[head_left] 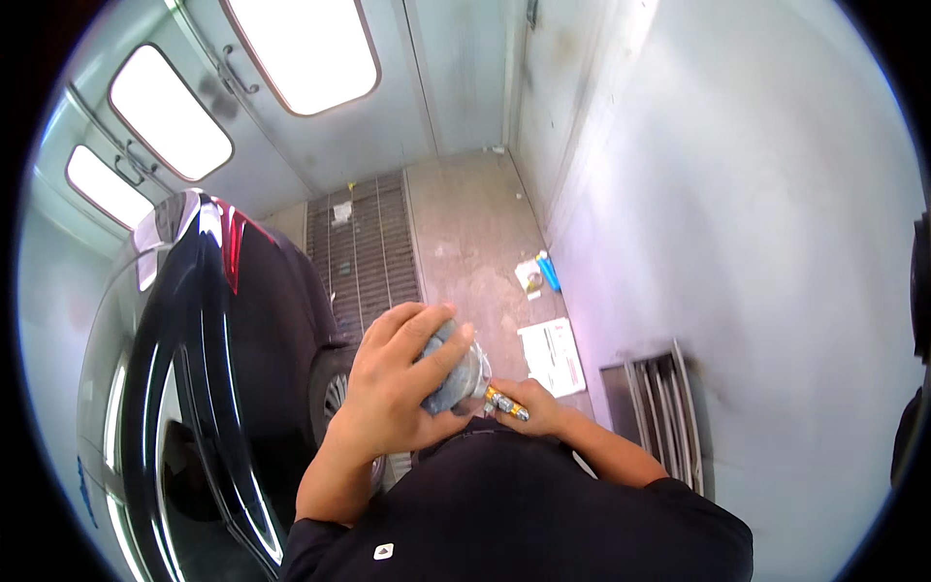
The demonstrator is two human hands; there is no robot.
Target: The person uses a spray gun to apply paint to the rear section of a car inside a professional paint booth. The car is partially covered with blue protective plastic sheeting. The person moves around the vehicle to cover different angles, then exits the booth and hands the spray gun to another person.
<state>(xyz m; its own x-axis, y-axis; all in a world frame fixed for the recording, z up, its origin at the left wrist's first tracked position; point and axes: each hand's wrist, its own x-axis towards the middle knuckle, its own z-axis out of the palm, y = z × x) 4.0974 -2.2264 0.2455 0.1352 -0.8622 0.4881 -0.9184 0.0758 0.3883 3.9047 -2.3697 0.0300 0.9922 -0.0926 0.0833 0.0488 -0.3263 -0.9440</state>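
Observation:
My left hand (390,376) is closed around the greyish, partly clear paint cup (456,383), its fingers curled over the top. From the cup's right side sticks a gold and silver metal part of a spray gun (507,403). My right hand (536,405) is closed around the gun just below that part; its fingers are mostly hidden. Both hands are held close together in front of my dark shirt.
A glossy black car (272,320) with a red tail light stands close on my left. Floor grating (364,257) runs beside it. Along the right wall (737,242) lie a white printed sheet (553,357), a blue item (550,273) and a slatted metal unit (667,412). Windowed doors (339,136) close the far side.

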